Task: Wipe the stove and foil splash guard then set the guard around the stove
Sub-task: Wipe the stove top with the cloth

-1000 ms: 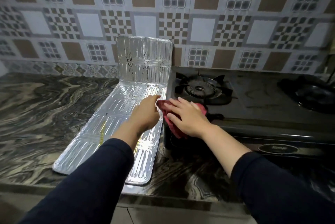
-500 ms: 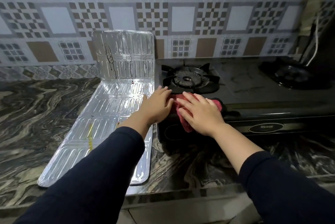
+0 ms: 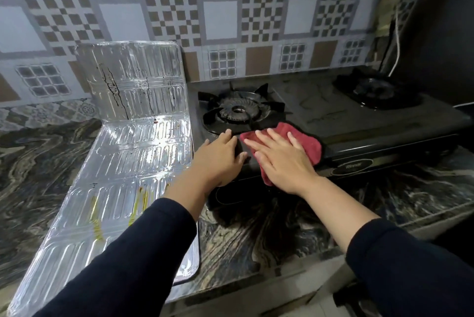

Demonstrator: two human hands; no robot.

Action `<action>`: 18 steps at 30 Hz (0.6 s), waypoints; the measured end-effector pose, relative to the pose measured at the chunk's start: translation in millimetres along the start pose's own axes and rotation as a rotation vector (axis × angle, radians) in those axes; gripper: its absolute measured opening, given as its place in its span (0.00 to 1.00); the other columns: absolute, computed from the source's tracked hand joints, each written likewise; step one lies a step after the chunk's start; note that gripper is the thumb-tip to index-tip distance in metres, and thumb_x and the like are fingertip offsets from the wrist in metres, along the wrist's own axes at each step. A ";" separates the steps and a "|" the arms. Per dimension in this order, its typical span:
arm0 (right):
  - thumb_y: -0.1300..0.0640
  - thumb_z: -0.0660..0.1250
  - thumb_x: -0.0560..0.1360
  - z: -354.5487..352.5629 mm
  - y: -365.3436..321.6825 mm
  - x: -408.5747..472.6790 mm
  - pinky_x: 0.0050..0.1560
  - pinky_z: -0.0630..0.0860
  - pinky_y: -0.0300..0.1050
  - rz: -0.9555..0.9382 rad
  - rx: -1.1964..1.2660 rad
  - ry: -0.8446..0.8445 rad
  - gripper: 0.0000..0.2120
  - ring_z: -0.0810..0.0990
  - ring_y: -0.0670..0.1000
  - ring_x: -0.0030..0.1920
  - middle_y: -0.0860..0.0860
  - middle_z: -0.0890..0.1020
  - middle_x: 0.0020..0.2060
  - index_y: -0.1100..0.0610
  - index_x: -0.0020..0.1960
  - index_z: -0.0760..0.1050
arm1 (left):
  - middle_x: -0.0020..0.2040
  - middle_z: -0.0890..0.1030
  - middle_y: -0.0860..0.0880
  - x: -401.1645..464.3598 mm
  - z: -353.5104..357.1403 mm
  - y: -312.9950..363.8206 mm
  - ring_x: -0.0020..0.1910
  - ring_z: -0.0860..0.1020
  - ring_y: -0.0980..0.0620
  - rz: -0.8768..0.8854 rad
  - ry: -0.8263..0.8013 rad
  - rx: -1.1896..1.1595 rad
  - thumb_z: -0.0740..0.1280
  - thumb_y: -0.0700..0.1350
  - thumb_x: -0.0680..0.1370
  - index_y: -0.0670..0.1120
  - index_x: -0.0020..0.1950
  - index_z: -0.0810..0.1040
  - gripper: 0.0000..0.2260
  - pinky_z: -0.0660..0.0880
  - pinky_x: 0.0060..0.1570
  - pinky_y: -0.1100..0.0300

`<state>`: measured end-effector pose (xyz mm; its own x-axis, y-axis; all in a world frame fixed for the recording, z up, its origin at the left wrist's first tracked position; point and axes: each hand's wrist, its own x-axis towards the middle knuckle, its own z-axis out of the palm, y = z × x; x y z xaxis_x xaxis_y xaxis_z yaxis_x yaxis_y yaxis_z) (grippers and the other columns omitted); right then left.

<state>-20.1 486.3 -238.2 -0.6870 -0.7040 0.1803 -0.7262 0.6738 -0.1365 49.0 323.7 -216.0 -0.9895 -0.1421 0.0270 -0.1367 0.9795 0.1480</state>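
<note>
A black two-burner gas stove (image 3: 333, 116) sits on the marble counter against the tiled wall. My right hand (image 3: 279, 160) lies flat on a red cloth (image 3: 307, 141), pressing it onto the stove's front left area. Beside it, my left hand (image 3: 219, 157) rests with fingers spread on the stove's front left corner. The foil splash guard (image 3: 133, 147) lies unfolded on the counter left of the stove. Its far panel stands up against the wall, streaked with dark drips, and yellow stains mark the near panels.
The left burner (image 3: 237, 111) is just beyond my hands and the right burner (image 3: 377, 88) is at the far right. A white cable (image 3: 396, 34) hangs by a dark wall on the right. The dark marble counter (image 3: 38, 162) extends left of the guard.
My left hand has moved off the foil guard onto the stove's corner. My right hand has slid the red cloth rightward along the stove front. The camera has shifted left and closer.
</note>
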 end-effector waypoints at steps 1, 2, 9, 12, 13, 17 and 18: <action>0.41 0.37 0.77 2.2 -0.7 -3.2 0.75 0.45 0.56 -0.014 0.002 0.012 0.26 0.50 0.48 0.77 0.43 0.57 0.77 0.36 0.74 0.53 | 0.79 0.51 0.45 -0.5 1.8 1.3 0.77 0.54 0.49 -0.006 -0.008 -0.001 0.52 0.55 0.81 0.43 0.76 0.56 0.27 0.51 0.74 0.46; 0.40 0.38 0.77 2.6 2.6 -4.6 0.75 0.45 0.56 -0.019 -0.006 0.011 0.26 0.51 0.47 0.77 0.42 0.57 0.76 0.36 0.74 0.54 | 0.79 0.50 0.45 -0.3 3.8 1.5 0.78 0.52 0.49 -0.011 -0.015 -0.004 0.51 0.56 0.81 0.43 0.77 0.55 0.27 0.50 0.74 0.46; 0.36 0.40 0.78 -17.6 51.5 20.0 0.65 0.28 0.72 0.314 -0.017 -0.181 0.20 0.37 0.52 0.77 0.33 0.48 0.75 0.26 0.70 0.48 | 0.79 0.47 0.45 1.4 10.9 -3.6 0.78 0.47 0.49 -0.008 -0.034 0.001 0.48 0.56 0.81 0.43 0.78 0.50 0.29 0.46 0.74 0.46; 0.38 0.40 0.79 -16.4 35.1 22.3 0.71 0.39 0.70 0.383 0.006 -0.182 0.21 0.39 0.55 0.77 0.35 0.47 0.76 0.28 0.72 0.47 | 0.79 0.46 0.45 1.1 11.6 -2.0 0.78 0.46 0.49 -0.009 -0.045 0.005 0.47 0.56 0.82 0.42 0.78 0.48 0.28 0.44 0.74 0.46; 0.39 0.40 0.79 -15.1 26.3 19.5 0.71 0.41 0.68 0.382 0.011 -0.162 0.21 0.41 0.55 0.77 0.36 0.48 0.77 0.29 0.72 0.47 | 0.79 0.45 0.45 0.5 11.2 -1.2 0.78 0.45 0.49 -0.012 -0.046 0.008 0.46 0.56 0.82 0.42 0.78 0.48 0.28 0.44 0.74 0.46; 0.39 0.43 0.80 -8.6 8.2 -6.9 0.72 0.44 0.63 0.240 0.003 -0.045 0.20 0.44 0.53 0.78 0.36 0.51 0.76 0.30 0.72 0.50 | 0.79 0.44 0.45 -1.4 12.2 0.5 0.78 0.44 0.49 -0.012 -0.038 0.012 0.45 0.56 0.82 0.42 0.78 0.47 0.28 0.43 0.74 0.47; 0.38 0.44 0.79 -8.9 11.5 -12.3 0.72 0.45 0.62 0.194 -0.007 -0.027 0.20 0.45 0.52 0.78 0.36 0.52 0.76 0.29 0.71 0.51 | 0.79 0.44 0.45 -1.7 12.9 0.1 0.78 0.44 0.49 -0.011 -0.032 0.012 0.45 0.56 0.82 0.43 0.78 0.47 0.28 0.43 0.74 0.47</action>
<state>-19.8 504.7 -233.3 -0.8147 -0.5662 0.1252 -0.5798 0.7989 -0.1599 50.0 325.8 -228.7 -0.9890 -0.1480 -0.0060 -0.1474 0.9797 0.1362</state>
